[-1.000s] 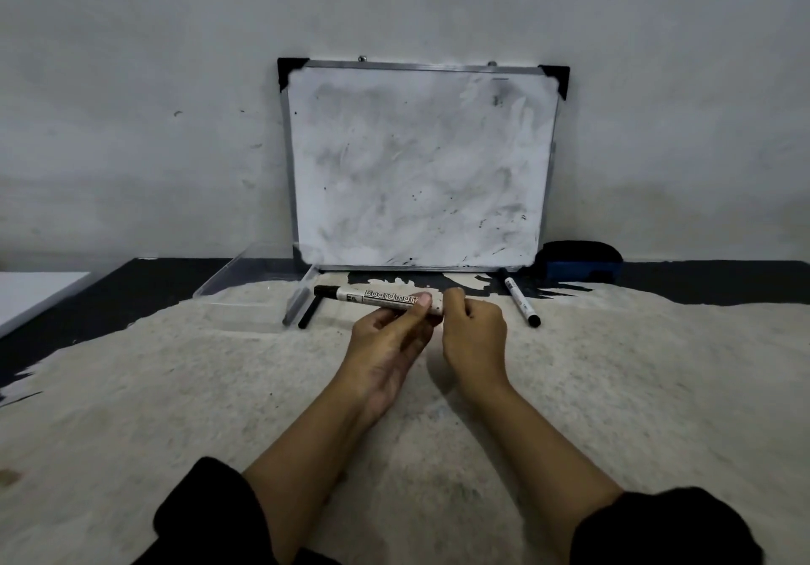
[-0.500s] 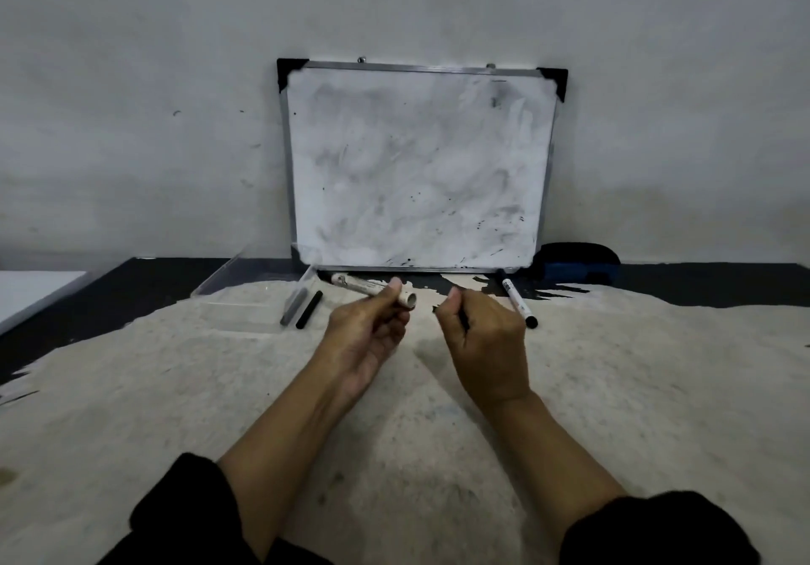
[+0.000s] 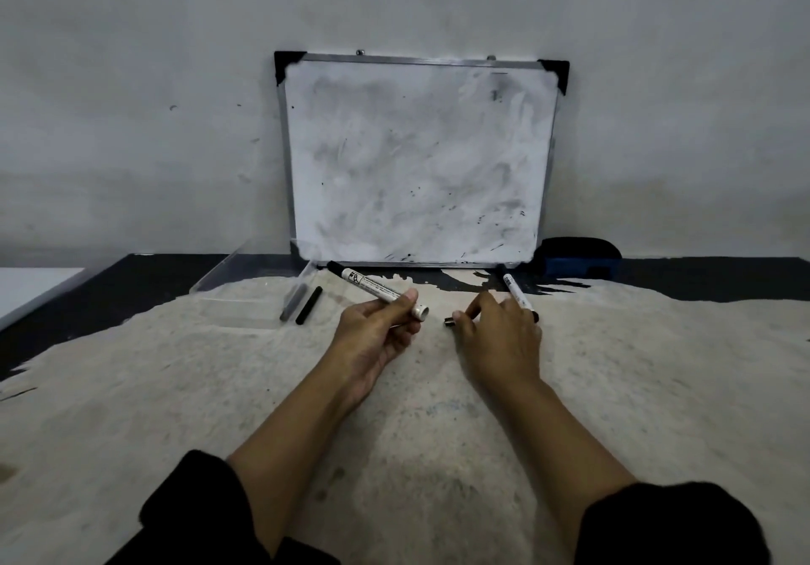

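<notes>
My left hand (image 3: pixel 377 336) grips a white marker (image 3: pixel 372 287) near its open back end, and the marker's black tip end points away toward the whiteboard (image 3: pixel 420 161). My right hand (image 3: pixel 499 336) is low over the table, palm down. Its thumb and fingers pinch a small black piece (image 3: pixel 449 322) that shows just past the thumb tip. The two hands are a short gap apart. A second white marker (image 3: pixel 513 290) lies on the table behind my right hand, its near end hidden by the fingers.
The smudged whiteboard leans against the wall. A blue and black eraser (image 3: pixel 578 258) sits at its right foot. A clear tray (image 3: pixel 245 277) at the left holds a black stick (image 3: pixel 309 305) and a grey one (image 3: pixel 291 304). A worn beige tabletop (image 3: pixel 219 389) spreads toward me.
The hands were together on the marker; the right one pulled a small black piece off its end, moved right and sank to the table. The left hand tilted the marker.
</notes>
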